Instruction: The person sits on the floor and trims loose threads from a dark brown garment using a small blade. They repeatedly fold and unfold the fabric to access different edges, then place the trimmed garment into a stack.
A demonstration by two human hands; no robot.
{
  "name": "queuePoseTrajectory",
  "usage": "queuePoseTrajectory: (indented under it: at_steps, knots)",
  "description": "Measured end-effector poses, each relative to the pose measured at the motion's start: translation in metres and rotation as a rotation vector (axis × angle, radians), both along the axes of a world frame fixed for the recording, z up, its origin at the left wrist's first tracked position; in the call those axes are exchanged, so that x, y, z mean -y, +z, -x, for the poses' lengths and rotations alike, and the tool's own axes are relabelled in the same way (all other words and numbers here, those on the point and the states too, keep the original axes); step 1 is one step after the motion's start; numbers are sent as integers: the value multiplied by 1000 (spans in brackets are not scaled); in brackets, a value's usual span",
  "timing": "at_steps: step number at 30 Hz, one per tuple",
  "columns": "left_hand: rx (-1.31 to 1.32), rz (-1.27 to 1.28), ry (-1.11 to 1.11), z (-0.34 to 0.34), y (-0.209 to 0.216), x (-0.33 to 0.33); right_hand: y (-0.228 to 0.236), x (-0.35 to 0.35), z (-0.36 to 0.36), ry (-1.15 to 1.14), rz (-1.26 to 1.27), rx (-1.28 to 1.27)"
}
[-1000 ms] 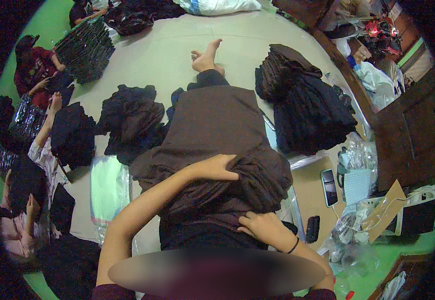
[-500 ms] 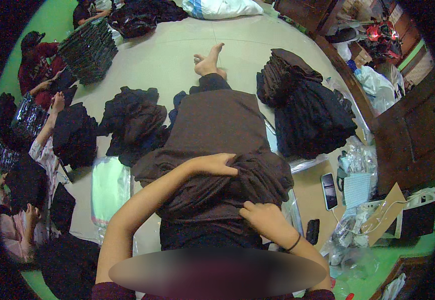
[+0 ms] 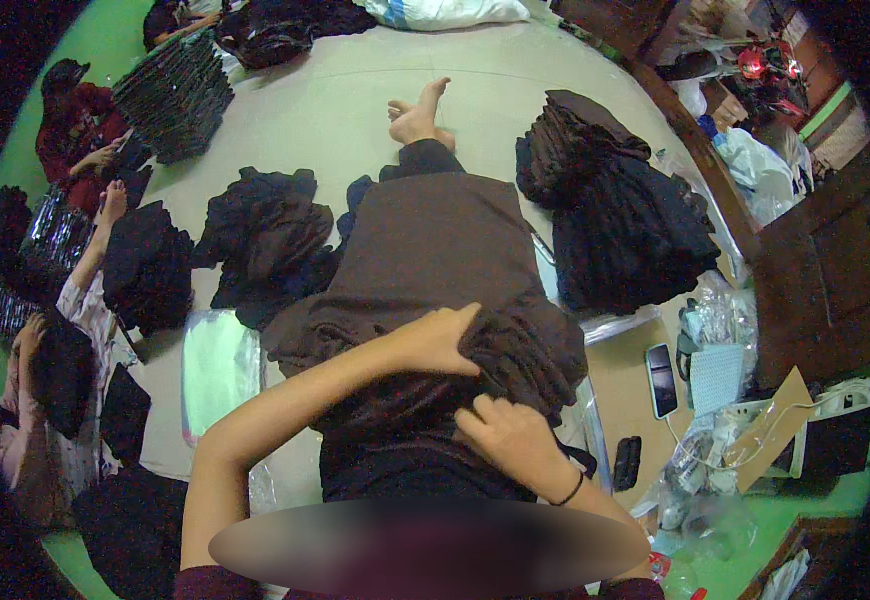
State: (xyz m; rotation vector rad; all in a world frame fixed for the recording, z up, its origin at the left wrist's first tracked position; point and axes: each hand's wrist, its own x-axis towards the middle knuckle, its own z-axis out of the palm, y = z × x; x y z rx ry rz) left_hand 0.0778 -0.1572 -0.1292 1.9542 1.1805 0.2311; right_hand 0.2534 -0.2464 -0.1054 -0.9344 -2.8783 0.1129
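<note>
A dark brown cloth garment (image 3: 430,235) lies across my lap and outstretched legs, its far part smooth and flat, its near part bunched in folds. My left hand (image 3: 443,340) reaches over it from the left and grips a bunched fold, with the thumb nearest me and the fingertips partly lost in the fabric. Closer to my body, my right hand (image 3: 513,440) has curled fingers pinching the near edge of the same garment; the fingertips are partly hidden. A dark band circles the right wrist.
Dark folded clothes (image 3: 630,235) are piled at right, more dark clothes (image 3: 270,235) at left. A clear plastic packet stack (image 3: 223,375) lies beside my left arm. At right are a phone (image 3: 662,380) on cardboard and plastic bags (image 3: 720,310). Co-workers (image 3: 80,140) sit along the left.
My right hand has shifted slightly left and away from me along the garment's near edge. The left hand stays on the fold. A co-worker's hands at left have moved up.
</note>
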Motion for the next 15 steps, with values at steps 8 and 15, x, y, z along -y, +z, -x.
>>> queuePoseTrajectory:
  at_steps: [8, 15]
  knots:
    - [113, 145, -34, 3, 6, -2, 30, -21, -41, -179, 177, -252]
    - [-18, 122, -36, -3, 28, 26, 17, -15, -14, -221, -86, -340]
